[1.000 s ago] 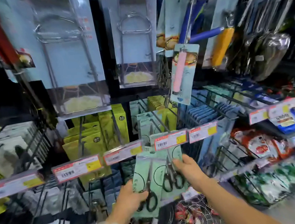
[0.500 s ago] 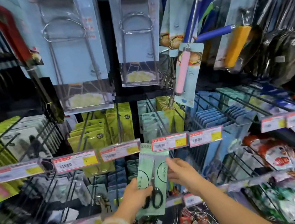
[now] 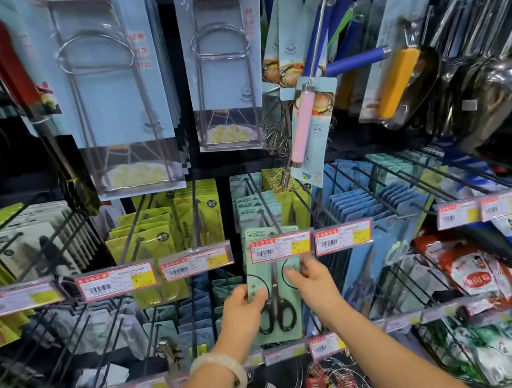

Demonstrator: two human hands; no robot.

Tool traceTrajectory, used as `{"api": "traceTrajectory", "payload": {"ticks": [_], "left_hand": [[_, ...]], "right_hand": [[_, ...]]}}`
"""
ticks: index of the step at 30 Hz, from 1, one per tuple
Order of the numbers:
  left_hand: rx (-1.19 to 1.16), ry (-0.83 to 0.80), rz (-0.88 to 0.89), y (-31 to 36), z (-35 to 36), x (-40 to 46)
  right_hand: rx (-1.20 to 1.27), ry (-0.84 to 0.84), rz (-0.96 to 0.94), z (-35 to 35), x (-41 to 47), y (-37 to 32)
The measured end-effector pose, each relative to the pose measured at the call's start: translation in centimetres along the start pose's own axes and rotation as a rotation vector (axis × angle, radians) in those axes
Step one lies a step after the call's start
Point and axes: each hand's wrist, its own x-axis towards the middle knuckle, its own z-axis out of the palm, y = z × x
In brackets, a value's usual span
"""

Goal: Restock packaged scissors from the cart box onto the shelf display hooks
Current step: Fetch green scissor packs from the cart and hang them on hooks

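A pale green card with black-handled scissors (image 3: pixel 277 300) hangs upright at the front of a black display hook (image 3: pixel 267 215), its top behind a red-framed price tag (image 3: pixel 282 246). My left hand (image 3: pixel 243 311) pinches the card's left edge beside the scissor handles. My right hand (image 3: pixel 312 279) pinches the card's right edge a little higher. More cards of the same pale green kind (image 3: pixel 250 207) hang further back on that hook. The cart box is out of view.
Yellow-green packs (image 3: pixel 153 238) hang on hooks to the left, blue packs (image 3: pixel 356 207) to the right. Large blister cards (image 3: pixel 118 81) and utensils (image 3: pixel 395 80) hang above. Red snack bags (image 3: pixel 477 273) sit at right; wire rings (image 3: pixel 333 384) hang below.
The two overlapping scissor cards have come together into one stack, and both hands have lifted it up to the hook behind the price tag. The view has moved closer.
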Motion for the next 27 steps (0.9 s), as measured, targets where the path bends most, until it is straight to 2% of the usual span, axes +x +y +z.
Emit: {"api": "traceTrajectory", "payload": {"ticks": [6, 12, 17, 22, 25, 27], "left_hand": [[0.055, -0.008, -0.034, -1.3, 0.3, -0.5], [0.051, -0.003, -0.032, -1.1, 0.5, 0.2], [0.078, -0.009, -0.069, -0.9, 0.9, 1.5], [0.243, -0.073, -0.188, -2.4, -0.8, 2.1], [0.562, -0.043, -0.195, -4.9, -4.3, 1.7], [0.86, 0.046, -0.18, -6.1, -7.8, 1.1]], "right_hand": [[-0.048, -0.007, 0.081, 0.5, -0.6, 1.3], [-0.053, 0.018, 0.059, 0.7, 0.2, 0.9], [-0.11, 0.029, 0.142, 0.9, 1.5, 1.3], [-0.202, 0.057, 0.269, 1.8, 2.4, 2.5], [-0.565, -0.104, 0.339, 5.1, 2.0, 4.1], [-0.739, -0.267, 0.295, 9.0, 1.4, 4.2]]}}
